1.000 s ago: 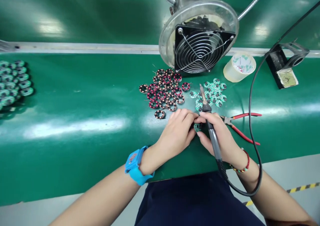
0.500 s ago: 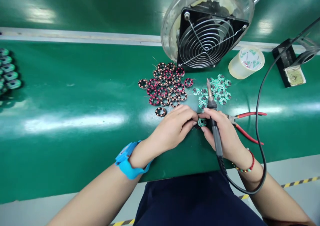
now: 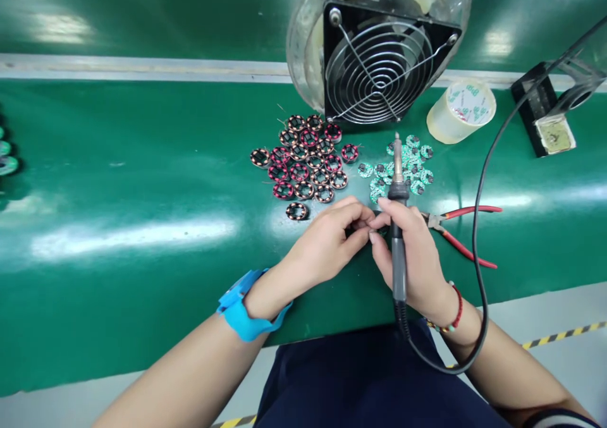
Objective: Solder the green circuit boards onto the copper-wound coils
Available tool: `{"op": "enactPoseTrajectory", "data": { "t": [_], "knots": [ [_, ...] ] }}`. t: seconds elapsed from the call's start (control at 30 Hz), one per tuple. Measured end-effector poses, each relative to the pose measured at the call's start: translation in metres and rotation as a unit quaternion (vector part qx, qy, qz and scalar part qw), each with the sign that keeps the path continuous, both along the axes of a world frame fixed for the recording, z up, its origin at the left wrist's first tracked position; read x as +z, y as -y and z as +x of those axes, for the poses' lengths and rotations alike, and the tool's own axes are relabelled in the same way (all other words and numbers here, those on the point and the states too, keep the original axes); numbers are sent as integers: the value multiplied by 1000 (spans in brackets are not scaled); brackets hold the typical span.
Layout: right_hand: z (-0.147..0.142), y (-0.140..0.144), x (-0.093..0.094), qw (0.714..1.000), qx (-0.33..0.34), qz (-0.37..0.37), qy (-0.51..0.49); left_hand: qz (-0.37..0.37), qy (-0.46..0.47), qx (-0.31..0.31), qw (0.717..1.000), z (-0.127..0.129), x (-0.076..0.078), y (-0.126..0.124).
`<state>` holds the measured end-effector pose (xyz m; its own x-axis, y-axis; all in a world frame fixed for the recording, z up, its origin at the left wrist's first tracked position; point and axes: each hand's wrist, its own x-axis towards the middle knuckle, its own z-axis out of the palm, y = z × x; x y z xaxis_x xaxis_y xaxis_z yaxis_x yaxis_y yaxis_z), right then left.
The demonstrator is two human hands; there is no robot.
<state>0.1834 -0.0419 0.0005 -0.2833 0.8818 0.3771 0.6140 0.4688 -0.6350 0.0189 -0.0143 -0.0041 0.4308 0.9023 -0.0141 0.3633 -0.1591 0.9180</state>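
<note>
My left hand is closed, thumb and fingers pinched on a small dark part mostly hidden by the fingers. A sliver of green between the fingertips matches the small round circuit board seen there a moment ago. My right hand holds a soldering iron upright against the palm, its metal tip pointing away from me. The right thumb and fingertips meet the left ones at the same part. Just beyond the hands lie a pile of copper-wound coil rings and a group of green round circuit boards.
Red-handled pliers lie right of my right hand. A caged fan stands at the back, beside a tape roll and a soldering iron stand. The iron's cable loops over my right forearm. More green-topped parts sit far left.
The green circuit board between my fingertips has become nearly covered as the right hand moved left, closer to the left hand. The soldering iron swung more upright. The whole view shifted slightly.
</note>
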Motion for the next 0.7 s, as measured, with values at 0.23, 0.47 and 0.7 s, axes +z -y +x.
{"op": "enactPoseTrajectory", "data": {
  "t": [0.23, 0.47, 0.7],
  "knots": [
    [4, -2, -3, 1000, -28, -5, -3, -20, -5, 5, 1000, -1, 2, 0],
    [3, -2, -6, 1000, -28, 6, 6, -30, 14, 22, 999, -1, 2, -2],
    [7, -1, -5, 1000, -22, 3, -15, -31, 3, 15, 999, -3, 3, -3]
  ]
}}
